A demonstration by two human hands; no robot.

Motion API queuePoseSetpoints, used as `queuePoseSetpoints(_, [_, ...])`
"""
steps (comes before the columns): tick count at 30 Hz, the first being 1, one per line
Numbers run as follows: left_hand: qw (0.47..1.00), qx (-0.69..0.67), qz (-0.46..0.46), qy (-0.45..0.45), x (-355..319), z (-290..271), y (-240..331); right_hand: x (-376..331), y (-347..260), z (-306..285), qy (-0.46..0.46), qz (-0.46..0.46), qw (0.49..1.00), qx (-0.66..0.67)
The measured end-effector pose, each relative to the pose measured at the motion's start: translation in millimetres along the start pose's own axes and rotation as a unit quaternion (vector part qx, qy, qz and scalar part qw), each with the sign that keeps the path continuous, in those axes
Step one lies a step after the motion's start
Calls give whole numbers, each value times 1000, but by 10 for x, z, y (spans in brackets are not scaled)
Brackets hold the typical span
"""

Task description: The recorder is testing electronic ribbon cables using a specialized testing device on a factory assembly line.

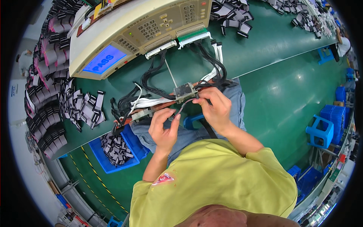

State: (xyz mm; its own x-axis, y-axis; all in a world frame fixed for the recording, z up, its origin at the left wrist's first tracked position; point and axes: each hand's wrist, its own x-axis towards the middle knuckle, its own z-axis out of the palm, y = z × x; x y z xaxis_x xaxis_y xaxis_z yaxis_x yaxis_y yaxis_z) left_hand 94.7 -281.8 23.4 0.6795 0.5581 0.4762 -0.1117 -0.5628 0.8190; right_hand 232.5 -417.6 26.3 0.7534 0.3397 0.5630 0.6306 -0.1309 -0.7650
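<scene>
A short grey ribbon cable (184, 105) bends between my two hands, just in front of a small dark test fixture (184, 91) at the table's near edge. My right hand (214, 109) pinches its upper end close to the fixture, between thumb and fingertips. Lower down, my left hand (164, 129) has thumb and forefinger at the cable's other end; the fingers partly hide the connector there. Black wire bundles (149, 77) and white wires (153, 102) run to the fixture. A second, pale connector block (141, 114) lies left of my left hand.
A beige cable tester (151, 28) with a lit blue screen (104, 59) stands behind the fixture. Loose ribbon cables (85, 108) lie in piles on the green table (261, 49). A blue bin (113, 168) holding more cables is below left; blue stools (320, 132) stand right.
</scene>
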Motion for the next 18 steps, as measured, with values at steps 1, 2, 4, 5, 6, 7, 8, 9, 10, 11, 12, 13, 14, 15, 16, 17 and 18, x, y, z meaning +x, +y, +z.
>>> queuePoseSetpoints(1, [1000, 0, -1, 3, -12, -8, 12, -8, 26, -2, -9, -6, 1000, 3])
queuePoseSetpoints(2, [1000, 3, -11, -6, -2, -17, 18, 13, 41, 1, -19, -15, 1000, 8])
queuePoseSetpoints(4, [999, 6, -12, -30, 19, -34, 53, 62, 39, -60, -30, -56, 998, -5])
queuePoseSetpoints(5, [1000, 9, -13, -19, 0, -41, 57, 100, 39, -91, -36, -94, 995, -19])
queuePoseSetpoints(6, [999, 2, -6, -37, -29, -46, 52, 116, 7, -132, -43, -101, 994, -13])
queuePoseSetpoints(7, [998, -5, 0, -55, -54, -53, 55, 111, -53, -184, -64, -135, 989, 11])
queuePoseSetpoints(8, [998, -11, 12, -63, -62, -59, 82, 95, -113, -217, -85, -167, 982, 34])
queuePoseSetpoints(9, [998, -8, 9, -53, -80, -57, 100, 90, -163, -211, -93, -172, 980, 39])
queuePoseSetpoints(10, [998, -26, 16, -62, -97, -54, 114, 86, -209, -195, -150, -192, 969, 44])
queuePoseSetpoints(11, [996, -43, 24, -74, -101, -57, 120, 84, -238, -170, -204, -210, 955, 47])
queuePoseSetpoints(12, [996, -41, 36, -78, -96, -69, 126, 73, -244, -135, -246, -203, 947, 22])
queuePoseSetpoints(13, [996, -39, 34, -73, -115, -67, 128, 46, -223, -124, -250, -206, 946, 24])
queuePoseSetpoints(14, [998, -45, 11, -51, -143, -55, 129, 27, -220, -113, -255, -198, 946, 7])
queuePoseSetpoints(15, [998, -51, -12, -30, -158, -43, 137, 16, -220, -106, -260, -189, 947, -10])
queuePoseSetpoints(16, [998, -51, -14, -29, -142, -28, 127, 8, -225, -89, -233, -184, 955, -7])
queuePoseSetpoints(17, [998, -49, -12, -38, -86, -7, 122, -16, -231, -79, -235, -183, 954, -7])
queuePoseSetpoints(18, [998, -47, -9, -47, -43, 14, 112, -48, -230, -73, -223, -165, 960, -34])
